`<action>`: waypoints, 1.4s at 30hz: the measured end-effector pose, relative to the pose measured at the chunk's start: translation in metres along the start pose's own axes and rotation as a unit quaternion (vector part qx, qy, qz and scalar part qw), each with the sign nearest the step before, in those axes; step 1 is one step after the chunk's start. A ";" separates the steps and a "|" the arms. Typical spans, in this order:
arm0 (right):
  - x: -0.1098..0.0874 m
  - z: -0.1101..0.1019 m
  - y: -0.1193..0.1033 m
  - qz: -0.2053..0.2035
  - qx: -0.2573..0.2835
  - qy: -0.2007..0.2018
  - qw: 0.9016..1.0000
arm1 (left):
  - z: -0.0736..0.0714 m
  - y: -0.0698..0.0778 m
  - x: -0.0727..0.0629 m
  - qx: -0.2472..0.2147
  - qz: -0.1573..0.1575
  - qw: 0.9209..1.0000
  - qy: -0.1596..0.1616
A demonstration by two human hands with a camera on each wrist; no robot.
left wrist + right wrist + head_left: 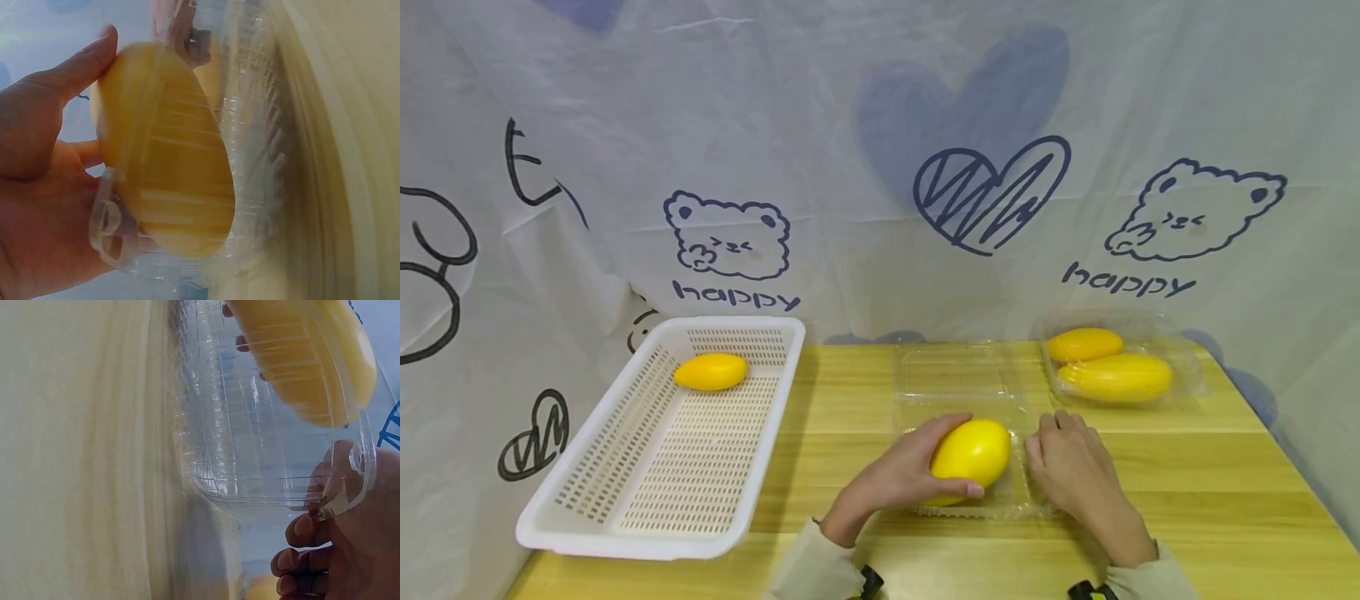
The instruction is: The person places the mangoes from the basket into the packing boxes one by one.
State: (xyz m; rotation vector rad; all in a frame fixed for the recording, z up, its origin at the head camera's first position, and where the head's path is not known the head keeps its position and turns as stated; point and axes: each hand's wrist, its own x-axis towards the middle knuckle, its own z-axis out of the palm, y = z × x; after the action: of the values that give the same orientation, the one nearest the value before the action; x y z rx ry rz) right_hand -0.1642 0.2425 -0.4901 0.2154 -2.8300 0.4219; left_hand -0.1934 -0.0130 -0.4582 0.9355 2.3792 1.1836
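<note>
In the head view, my left hand [904,471] grips a large smooth yellow mango [976,454], thumb on the near side and fingers round the far side. The fruit is tilted inside the base of a clear plastic clamshell box [1024,496]. Its hinged lid [955,371] lies open toward the back. Through the box wall, the left wrist view shows the mango [169,156] against the palm. My right hand [1073,462] pinches the right rim of the box with curled fingers; the right wrist view shows its fingertips [303,530] at the rim corner.
A white perforated basket [741,533] stands at the left with one yellow mango [711,372] inside. Back right, another clear box [1183,367] holds two yellow mangoes [1116,377]. A printed cloth [850,167] hangs behind the wooden table [1210,517].
</note>
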 end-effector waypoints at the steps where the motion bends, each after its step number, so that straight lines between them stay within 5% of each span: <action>1: 0.000 0.000 0.000 0.000 -0.001 0.001 1.000 | 0.001 0.000 0.000 0.000 -0.003 1.000 -0.003; 10: 0.001 -0.001 0.000 0.003 -0.001 -0.008 1.000 | 0.005 -0.001 0.001 0.012 0.013 1.000 -0.017; 19: -0.001 0.000 -0.001 0.006 0.007 -0.011 1.000 | 0.009 -0.002 -0.001 0.103 0.017 0.993 -0.047; 30: 0.000 0.001 0.000 0.000 0.010 0.003 1.000 | 0.009 -0.004 -0.002 0.108 0.072 0.989 -0.065; 42: 0.000 -0.001 -0.001 0.000 0.012 -0.008 1.000 | 0.010 -0.003 -0.003 0.122 0.052 0.990 -0.054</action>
State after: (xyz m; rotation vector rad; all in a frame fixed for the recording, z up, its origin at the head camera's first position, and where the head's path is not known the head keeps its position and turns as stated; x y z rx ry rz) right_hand -0.1635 0.2419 -0.4887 0.2235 -2.8426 0.4565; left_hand -0.1874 -0.0102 -0.4669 1.1809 2.4504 0.8650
